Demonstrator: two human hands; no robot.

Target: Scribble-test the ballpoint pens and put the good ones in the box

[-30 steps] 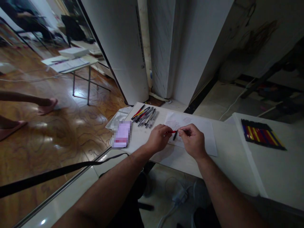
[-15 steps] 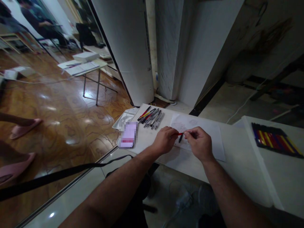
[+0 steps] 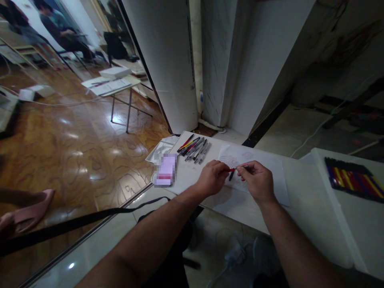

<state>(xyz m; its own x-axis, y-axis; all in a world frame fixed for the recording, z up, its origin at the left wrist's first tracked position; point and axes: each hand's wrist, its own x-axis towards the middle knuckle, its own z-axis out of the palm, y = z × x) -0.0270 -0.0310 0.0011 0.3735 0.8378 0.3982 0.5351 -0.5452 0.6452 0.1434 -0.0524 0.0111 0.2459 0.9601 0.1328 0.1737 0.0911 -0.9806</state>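
My left hand (image 3: 213,178) pinches a red pen part (image 3: 231,170) over a sheet of paper (image 3: 277,180) with scribbled lines. My right hand (image 3: 259,180) is closed on a thin dark pen piece (image 3: 244,167), whose tip meets or nearly meets the red part. Below the fingertips a short black piece (image 3: 232,175) lies on the paper. Left of the paper, a pile of pens (image 3: 194,149), mostly clear with some red, yellow and black, rests on the white table (image 3: 312,200).
A blurred purple phone-like object (image 3: 166,170) lies at the table's left end. A black tray of coloured pens (image 3: 354,178) is at the right. A black strap (image 3: 90,218) crosses the lower left. A person's pink slipper (image 3: 33,212) and a small folding table (image 3: 112,85) stand beyond.
The view has shifted slightly, so the table appears further right. My hands still hold the pen parts, now with a slightly wider space between them. The person's feet at the left have moved.
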